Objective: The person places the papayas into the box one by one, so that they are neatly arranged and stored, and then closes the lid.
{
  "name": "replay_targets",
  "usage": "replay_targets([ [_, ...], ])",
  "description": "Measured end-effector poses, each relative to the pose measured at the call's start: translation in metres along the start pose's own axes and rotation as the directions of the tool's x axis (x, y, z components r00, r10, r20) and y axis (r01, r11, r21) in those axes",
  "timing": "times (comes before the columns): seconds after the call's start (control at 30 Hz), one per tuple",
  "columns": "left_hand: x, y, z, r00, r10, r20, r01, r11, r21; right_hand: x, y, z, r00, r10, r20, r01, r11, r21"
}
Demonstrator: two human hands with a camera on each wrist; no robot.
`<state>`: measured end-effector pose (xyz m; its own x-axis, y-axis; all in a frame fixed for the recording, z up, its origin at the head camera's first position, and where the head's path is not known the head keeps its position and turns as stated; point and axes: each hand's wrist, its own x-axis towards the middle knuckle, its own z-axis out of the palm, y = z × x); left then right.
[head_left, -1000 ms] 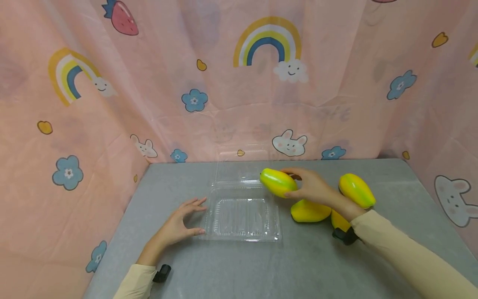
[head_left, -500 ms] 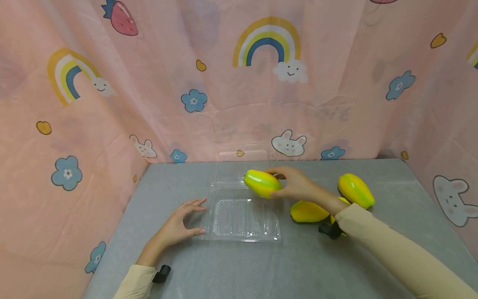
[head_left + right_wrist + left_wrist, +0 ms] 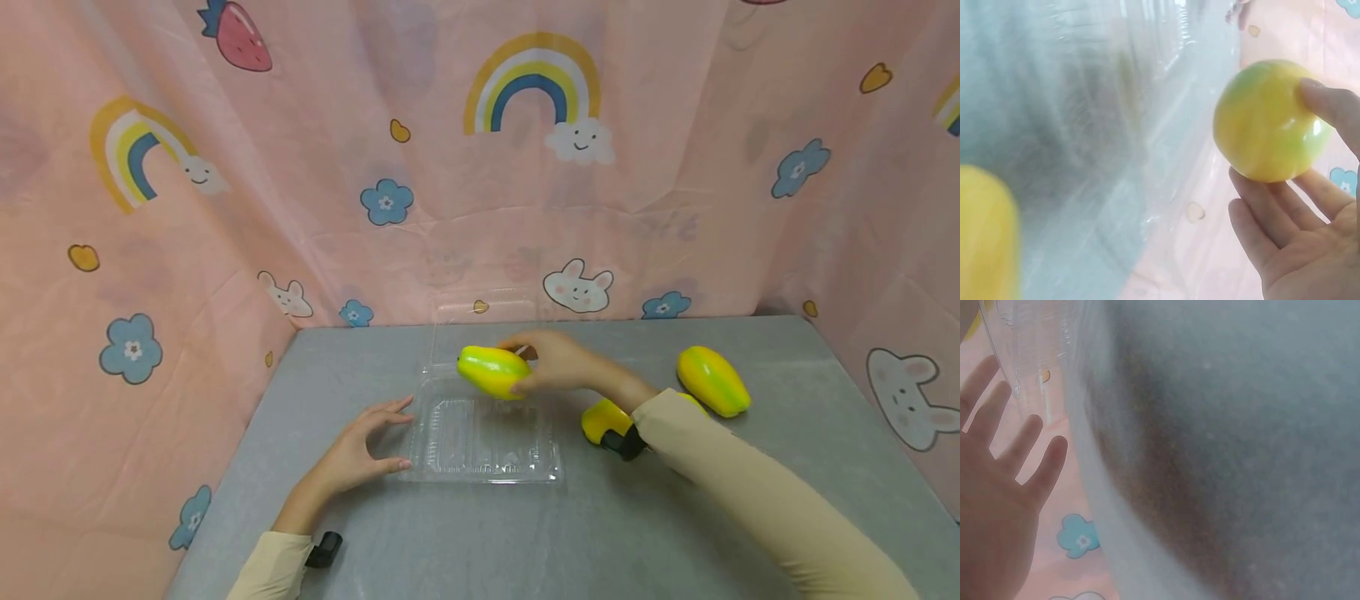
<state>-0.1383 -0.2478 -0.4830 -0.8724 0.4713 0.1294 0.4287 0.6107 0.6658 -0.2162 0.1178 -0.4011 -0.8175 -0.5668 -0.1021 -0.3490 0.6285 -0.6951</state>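
My right hand (image 3: 553, 360) grips a yellow-green papaya (image 3: 489, 372) by its right end, holding it above the back part of a clear plastic clamshell box (image 3: 487, 478). The right wrist view shows thumb and fingers on opposite sides of this papaya (image 3: 1266, 128). The box stands with its lid (image 3: 483, 312) raised at the back. At its left side my left hand (image 3: 358, 450) has thumb and fingers spread, the tips at or near the rim; contact cannot be told. In the left wrist view its fingers (image 3: 1021, 440) are extended and apart.
Another papaya (image 3: 712, 381) lies at the right of the grey table (image 3: 465, 542). A nearer papaya (image 3: 602, 419) and one more are partly hidden by the right arm. A pink patterned curtain (image 3: 480, 225) surrounds the table at the back and sides.
My right hand has carried the papaya leftward from beside the box's right edge to above the box. The left hand has kept its place.
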Motion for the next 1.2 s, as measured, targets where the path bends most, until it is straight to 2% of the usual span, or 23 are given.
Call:
replay_targets([
  [0.2, 0.0, -0.002, 0.0, 1.0, -0.008, 0.002, 0.008, 1.0, 0.007, 0.012, -0.011, 0.004, 0.998, -0.041, 0.045, 0.041, 0.999, 0.017],
  [0.43, -0.001, -0.002, 0.0, 1.0, -0.019, 0.007, 0.019, 1.0, -0.011, 0.028, -0.014, 0.015, 0.997, -0.009, 0.078, 0.005, 0.999, 0.051],
  [0.6, -0.001, -0.002, 0.001, 1.0, -0.012, 0.01, 0.013, 1.0, -0.017, 0.038, -0.017, 0.02, 0.995, -0.044, 0.088, 0.036, 0.996, 0.082],
  [0.77, -0.001, -0.004, 0.003, 1.0, 0.005, 0.01, -0.005, 1.0, -0.011, 0.041, -0.017, 0.025, 0.996, -0.047, 0.079, 0.036, 0.99, 0.133],
  [1.0, -0.001, -0.004, 0.001, 1.0, -0.002, 0.012, 0.003, 1.0, -0.029, 0.04, -0.014, 0.036, 0.994, -0.067, 0.084, 0.053, 0.985, 0.166],
  [1.2, -0.001, -0.004, 0.001, 1.0, -0.001, 0.011, 0.001, 1.0, -0.03, 0.043, -0.012, 0.048, 0.992, -0.068, 0.107, 0.051, 0.986, 0.156],
])
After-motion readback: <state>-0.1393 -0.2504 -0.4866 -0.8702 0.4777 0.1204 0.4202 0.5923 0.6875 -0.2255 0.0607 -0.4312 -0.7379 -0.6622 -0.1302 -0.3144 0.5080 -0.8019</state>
